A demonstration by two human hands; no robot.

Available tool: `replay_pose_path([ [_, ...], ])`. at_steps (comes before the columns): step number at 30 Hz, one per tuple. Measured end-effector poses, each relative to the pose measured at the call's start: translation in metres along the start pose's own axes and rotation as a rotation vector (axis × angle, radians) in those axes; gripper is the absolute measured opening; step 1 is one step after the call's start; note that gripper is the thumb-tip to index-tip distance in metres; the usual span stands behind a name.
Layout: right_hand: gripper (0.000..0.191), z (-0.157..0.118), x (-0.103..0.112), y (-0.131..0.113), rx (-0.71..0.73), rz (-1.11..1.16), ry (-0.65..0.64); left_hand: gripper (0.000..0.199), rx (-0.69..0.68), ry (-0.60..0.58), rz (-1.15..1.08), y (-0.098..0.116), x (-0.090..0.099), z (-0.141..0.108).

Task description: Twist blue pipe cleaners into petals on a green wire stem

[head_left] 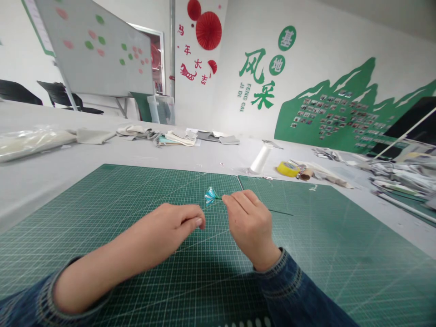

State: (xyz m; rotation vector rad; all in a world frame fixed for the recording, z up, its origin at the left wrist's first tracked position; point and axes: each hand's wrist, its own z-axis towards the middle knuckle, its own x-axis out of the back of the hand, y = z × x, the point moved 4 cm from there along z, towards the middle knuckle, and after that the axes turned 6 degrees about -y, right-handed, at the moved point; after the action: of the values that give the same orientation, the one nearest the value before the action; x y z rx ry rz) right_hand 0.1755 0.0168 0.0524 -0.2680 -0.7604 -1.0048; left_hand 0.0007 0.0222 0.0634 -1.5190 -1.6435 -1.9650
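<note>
Where the blue flower (210,196) is: above the green mat (143,188), nearer its far edge.
Right hand (250,222): closed around the stem (281,212).
Left hand (185,221): curled; whether it pinches something, I cannot tell.
Table (146,156), beyond the mat: plastic bag (37,140) toward the left edge, cloth pieces (207,136) along the far edge, white cone (260,158) just beside yellow tape (288,169).
Wall (323,45): green writing (264,96) "风采", "FENG CAI JI DI", "基地".

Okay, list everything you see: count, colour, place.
Flower: one, blue, centre
Cutting mats: at least two, green, foreground
Table: one, white, beneath mats
Cone: one, white, behind mats
Tape roll: one, yellow, beside cone
Scraps: many, grey and white, on table
Bag: one, clear, left
Whiteboard: one, grey-white, rear left
Chairs: two, black, rear left
Bin: one, translucent, rear
Fans: three, red, back wall
Mural: one, green, right wall
Sleeves: two, blue, foreground
Left hand: one, bare, near flower
Right hand: one, bare, gripping stem
</note>
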Motion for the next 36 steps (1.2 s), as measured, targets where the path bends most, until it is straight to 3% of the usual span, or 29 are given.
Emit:
replay_pose_path([
  [2, 0.024, 0.0, -0.001, 0.0, 0.017, 0.017, -0.013, 0.036, 0.062, 0.111, 0.291, -0.006, 0.013, 0.0],
  [5, 0.024, -0.001, -0.004, -0.005, 0.071, 0.035, -0.056, 0.038, 0.162, 0.176, 0.543, -0.015, 0.021, -0.001],
  [11, 0.025, -0.002, -0.008, -0.01, 0.113, 0.034, -0.109, 0.045, 0.241, 0.215, 0.636, -0.028, 0.015, -0.003],
  [14, 0.026, -0.002, -0.008, -0.01, 0.107, 0.023, -0.124, 0.053, 0.221, 0.267, 0.527, -0.032, 0.015, -0.002],
  [18, 0.026, -0.002, -0.007, -0.009, 0.103, 0.019, -0.109, 0.05, 0.129, 0.304, 0.156, -0.038, 0.024, 0.006],
  [22, 0.025, -0.001, -0.005, -0.011, 0.124, 0.031, -0.103, 0.052, 0.142, 0.114, -0.281, -0.047, 0.018, 0.017],
  [25, 0.022, -0.001, -0.004, -0.014, 0.149, 0.043, -0.102, 0.053, 0.115, 0.006, -0.489, -0.048, 0.008, 0.022],
  [30, 0.02, -0.002, -0.005, -0.017, 0.171, 0.055, -0.109, 0.03, 0.077, 0.098, -0.451, -0.052, 0.005, 0.027],
  [36, 0.025, -0.002, -0.007, -0.016, 0.158, 0.049, -0.121, 0.023, 0.075, 0.296, -0.304, -0.049, 0.015, 0.023],
])
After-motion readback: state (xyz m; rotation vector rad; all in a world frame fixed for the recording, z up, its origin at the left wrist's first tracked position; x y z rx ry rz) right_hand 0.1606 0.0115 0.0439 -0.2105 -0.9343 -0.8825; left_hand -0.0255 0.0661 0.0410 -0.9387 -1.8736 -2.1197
